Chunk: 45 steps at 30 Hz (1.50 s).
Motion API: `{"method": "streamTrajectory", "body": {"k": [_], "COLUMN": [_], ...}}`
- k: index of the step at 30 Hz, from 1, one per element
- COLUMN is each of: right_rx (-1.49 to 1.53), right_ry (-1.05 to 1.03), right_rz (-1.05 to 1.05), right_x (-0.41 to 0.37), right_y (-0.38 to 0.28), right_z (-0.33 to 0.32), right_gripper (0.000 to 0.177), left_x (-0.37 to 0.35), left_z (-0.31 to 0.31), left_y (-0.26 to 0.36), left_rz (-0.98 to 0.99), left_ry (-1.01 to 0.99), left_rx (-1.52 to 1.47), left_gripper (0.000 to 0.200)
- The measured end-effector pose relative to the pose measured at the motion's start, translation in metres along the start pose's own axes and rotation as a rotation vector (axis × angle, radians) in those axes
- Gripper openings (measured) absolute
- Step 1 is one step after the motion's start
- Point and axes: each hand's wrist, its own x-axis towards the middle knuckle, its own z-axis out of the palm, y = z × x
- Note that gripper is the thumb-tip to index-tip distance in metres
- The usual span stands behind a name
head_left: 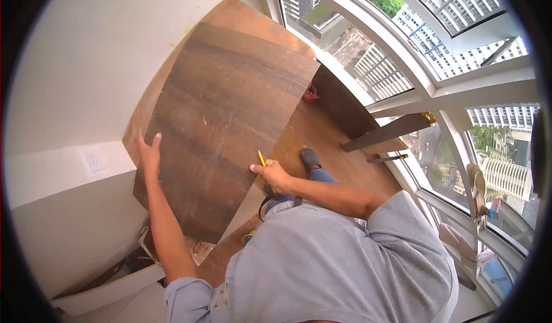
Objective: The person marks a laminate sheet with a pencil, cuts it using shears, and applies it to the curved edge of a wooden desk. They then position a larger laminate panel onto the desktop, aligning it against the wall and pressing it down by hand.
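Note:
A large dark wood-grain sheet (221, 122) stands tilted against the white wall, with a second brown sheet (241, 14) behind it. My left hand (150, 153) presses flat against the sheet's left part, fingers spread. My right hand (270, 175) grips the sheet's right edge and holds a yellow pencil (261, 158) that points up along that edge. My grey sleeves and shirt fill the lower part of the view.
A wooden floor (313, 130) runs to curved windows (402, 53) on the right. A dark shoe on my foot (310, 158) stands on the floor. A wooden plank (385, 133) and a tool (388, 158) lie near the window sill. A wall socket (95, 160) sits at left.

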Motion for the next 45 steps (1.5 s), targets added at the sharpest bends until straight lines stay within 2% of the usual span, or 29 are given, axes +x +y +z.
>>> {"method": "streamTrajectory", "body": {"k": [4, 6, 8, 11, 13, 14, 15, 16, 17, 19, 20, 22, 23, 24, 26, 27, 30, 32, 33, 35, 36, 38, 40, 45], "right_rx": [0.128, 0.055, 0.042, 0.009, -0.038, -0.003, 0.01, 0.009, 0.006, 0.069, 0.016, 0.136, 0.082, 0.164, 0.322, 0.294, 0.287, 0.237, 0.197, 0.073, 0.046, 0.08, 0.064, 0.075], "right_ry": [-0.017, -0.007, -0.033, -0.077, -0.115, -0.181, -0.273, -0.22, -0.163, -0.131, -0.164, -0.134, -0.161, -0.124, -0.123, -0.105, -0.079, -0.052, -0.026, -0.096, -0.098, -0.03, -0.069, 0.005], "right_rz": [0.074, 0.114, 0.134, 0.142, 0.143, 0.147, 0.151, 0.157, 0.155, 0.227, 0.234, 0.179, 0.191, 0.168, 0.121, 0.108, 0.077, 0.049, 0.03, -0.049, -0.089, -0.129, -0.162, -0.162], "right_x": [0.011, 0.014, 0.02, 0.02, 0.017, 0.016, 0.021, 0.019, 0.016, 0.014, 0.014, 0.024, 0.03, 0.035, 0.039, 0.043, 0.044, 0.044, 0.045, 0.041, 0.033, 0.017, 0.012, 0.002], "right_y": [-0.005, -0.007, -0.007, -0.009, -0.009, -0.008, -0.015, -0.023, -0.031, -0.051, -0.055, -0.063, -0.068, -0.072, -0.085, -0.094, -0.114, -0.119, -0.118, -0.123, -0.13, -0.14, -0.149, -0.15], "right_z": [-0.004, -0.004, -0.008, -0.01, -0.017, -0.026, -0.029, -0.03, -0.034, -0.044, -0.05, -0.062, -0.069, -0.079, -0.091, -0.094, -0.096, -0.096, -0.094, -0.089, -0.085, -0.081, -0.098, -0.129], "right_gripper": [0.035, 0.037, 0.037, 0.036, 0.035, 0.034, 0.033, 0.032, 0.032, 0.034, 0.034, 0.035, 0.035, 0.035, 0.036, 0.042, 0.045, 0.044, 0.044, 0.034, 0.03, 0.024, 0.025, 0.025], "left_x": [-0.146, -0.217, -0.28, -0.349, -0.377, -0.387, -0.39, -0.392, -0.388, -0.385, -0.398, -0.429, -0.435, -0.43, -0.427, -0.428, -0.433, -0.438, -0.442, -0.449, -0.462, -0.46, -0.45, -0.468], "left_z": [-0.024, -0.027, -0.018, -0.004, 0.009, 0.012, 0.015, 0.017, 0.023, 0.037, 0.042, 0.061, 0.066, 0.067, 0.057, 0.052, 0.048, 0.047, 0.046, 0.046, 0.043, 0.046, 0.028, 0.052], "left_y": [-0.039, -0.06, -0.06, -0.101, -0.127, -0.134, -0.141, -0.148, -0.154, -0.174, -0.197, -0.236, -0.233, -0.224, -0.19, -0.18, -0.17, -0.171, -0.177, -0.19, -0.19, -0.183, -0.127, -0.126], "left_rz": [-0.21, -0.371, -0.487, -0.527, -0.99, -0.999, -1.199, -1.369, -1.344, -1.519, -1.517, -1.456, -1.396, -1.341, -1.087, -1.08, -0.977, -0.606, -0.602, -0.786, -0.802, -0.493, -0.519, -0.625], "left_ry": [0.175, 0.322, 0.511, 0.597, 0.809, 0.86, 0.876, 0.889, 0.983, 1.084, 1.14, 1.081, 1.117, 1.148, 1.125, 1.202, 1.187, 1.035, 1.069, 1.024, 1.027, 0.809, 0.853, 0.826], "left_rx": [0.094, -0.002, 0.054, 0.073, -0.749, -0.759, -0.992, -1.258, -1.318, -1.417, -1.458, -1.563, -1.569, -1.567, -1.714, -1.729, -1.83, -1.989, -1.987, -1.907, -1.916, -2.13, -2.1, -2.008], "left_gripper": [0.077, 0.079, 0.074, 0.077, 0.084, 0.084, 0.085, 0.087, 0.087, 0.084, 0.084, 0.081, 0.077, 0.074, 0.061, 0.061, 0.05, 0.053, 0.053, 0.052, 0.052, 0.05, 0.049, 0.054]}}
